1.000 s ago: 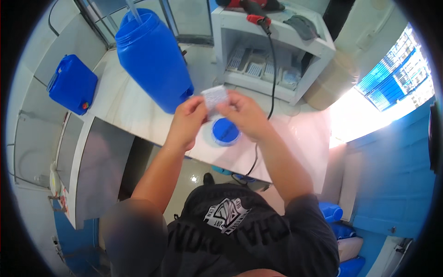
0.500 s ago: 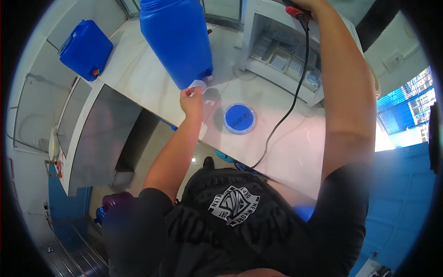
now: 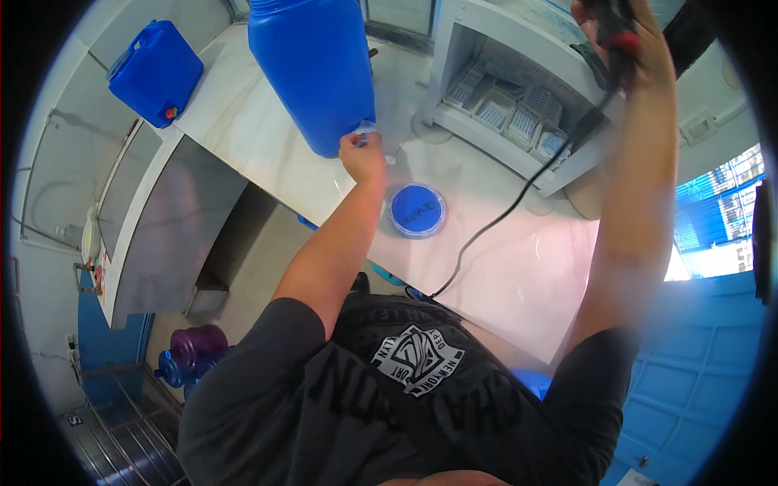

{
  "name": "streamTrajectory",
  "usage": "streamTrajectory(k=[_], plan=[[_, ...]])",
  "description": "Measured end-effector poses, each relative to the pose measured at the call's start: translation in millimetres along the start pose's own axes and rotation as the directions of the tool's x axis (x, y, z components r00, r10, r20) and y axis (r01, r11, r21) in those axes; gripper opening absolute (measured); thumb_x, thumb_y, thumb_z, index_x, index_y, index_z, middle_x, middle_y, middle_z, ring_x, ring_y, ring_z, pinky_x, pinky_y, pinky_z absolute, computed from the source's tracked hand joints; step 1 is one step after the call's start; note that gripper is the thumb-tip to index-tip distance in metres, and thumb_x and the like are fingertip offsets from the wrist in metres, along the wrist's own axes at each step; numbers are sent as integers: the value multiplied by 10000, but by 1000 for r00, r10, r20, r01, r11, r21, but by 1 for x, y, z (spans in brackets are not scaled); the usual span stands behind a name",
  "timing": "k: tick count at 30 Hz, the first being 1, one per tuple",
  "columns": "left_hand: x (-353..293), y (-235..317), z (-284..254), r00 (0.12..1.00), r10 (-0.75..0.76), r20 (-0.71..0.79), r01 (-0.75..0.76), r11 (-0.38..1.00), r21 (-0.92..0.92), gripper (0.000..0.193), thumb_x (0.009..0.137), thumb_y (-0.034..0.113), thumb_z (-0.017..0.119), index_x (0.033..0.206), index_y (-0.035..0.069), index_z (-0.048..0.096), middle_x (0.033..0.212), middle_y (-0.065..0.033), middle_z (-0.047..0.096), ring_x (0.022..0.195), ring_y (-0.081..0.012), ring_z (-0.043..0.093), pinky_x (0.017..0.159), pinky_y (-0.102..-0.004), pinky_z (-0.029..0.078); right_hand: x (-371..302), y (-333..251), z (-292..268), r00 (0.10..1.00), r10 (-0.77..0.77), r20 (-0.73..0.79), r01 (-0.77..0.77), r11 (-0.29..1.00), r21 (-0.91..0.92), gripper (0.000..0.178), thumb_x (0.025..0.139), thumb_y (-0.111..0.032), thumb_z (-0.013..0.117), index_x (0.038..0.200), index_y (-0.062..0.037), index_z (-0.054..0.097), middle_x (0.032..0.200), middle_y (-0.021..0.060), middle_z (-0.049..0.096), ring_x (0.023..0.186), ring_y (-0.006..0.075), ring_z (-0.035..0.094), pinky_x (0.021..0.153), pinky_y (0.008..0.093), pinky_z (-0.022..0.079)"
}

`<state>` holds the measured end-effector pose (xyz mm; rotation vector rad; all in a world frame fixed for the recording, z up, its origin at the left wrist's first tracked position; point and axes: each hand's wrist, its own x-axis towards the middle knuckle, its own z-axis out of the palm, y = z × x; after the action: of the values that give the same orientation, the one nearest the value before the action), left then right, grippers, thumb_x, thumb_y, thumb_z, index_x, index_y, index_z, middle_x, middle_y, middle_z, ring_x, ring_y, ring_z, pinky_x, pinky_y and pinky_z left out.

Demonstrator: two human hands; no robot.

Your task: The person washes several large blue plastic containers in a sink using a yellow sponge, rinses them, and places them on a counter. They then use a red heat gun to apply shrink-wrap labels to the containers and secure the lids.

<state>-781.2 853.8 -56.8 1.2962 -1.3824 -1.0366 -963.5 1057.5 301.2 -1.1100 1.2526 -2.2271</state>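
Observation:
A tall blue plastic water jug (image 3: 312,73) stands upright on the white counter. At its lower front corner, by the spout, my left hand (image 3: 363,155) pinches a small piece of clear plastic film (image 3: 366,130); the spout itself is mostly hidden. My right hand (image 3: 652,61), raised at the upper right, is wrapped round a black corded tool with a red band (image 3: 622,40). Motion blurs the tool, and its front end is hard to make out. From it a black cord (image 3: 519,198) runs down across the counter. A round clear tub with a blue lid (image 3: 417,209) sits near my left hand.
Another blue jug (image 3: 158,73) with a red tap stands at the far left of the counter (image 3: 235,134). A white shelf unit (image 3: 486,130) holding small baskets (image 3: 519,117) is at the back right. Purple and blue bottles (image 3: 198,347) are low at the left.
My left hand has moved right with the film, closer to the jug's spout. My right hand has shifted right and slightly down with the tool. The view has shifted a little.

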Motion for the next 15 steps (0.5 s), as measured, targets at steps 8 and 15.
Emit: streamTrajectory(k=[8,15], plan=[[-5,-17,7,956,288,54,-282,856,432,280,980,260,513,1059,16,628,1102,-170,632,948,-402,628,792,-506,517,-114,-36,-3,960,126,249,-74,975,-208,718,795,-145,661,1423,73,389,1310,265,556,994,211,640,873,341,539],[-2,-18,-20,824,488,287,-561,631,536,272,979,274,524,1023,48,669,1037,-146,665,886,-382,645,746,-497,538,-167,-22,3,989,138,45,-112,926,-361,799,577,-154,688,1303,110,484,1003,204,664,733,181,621,667,285,519]])
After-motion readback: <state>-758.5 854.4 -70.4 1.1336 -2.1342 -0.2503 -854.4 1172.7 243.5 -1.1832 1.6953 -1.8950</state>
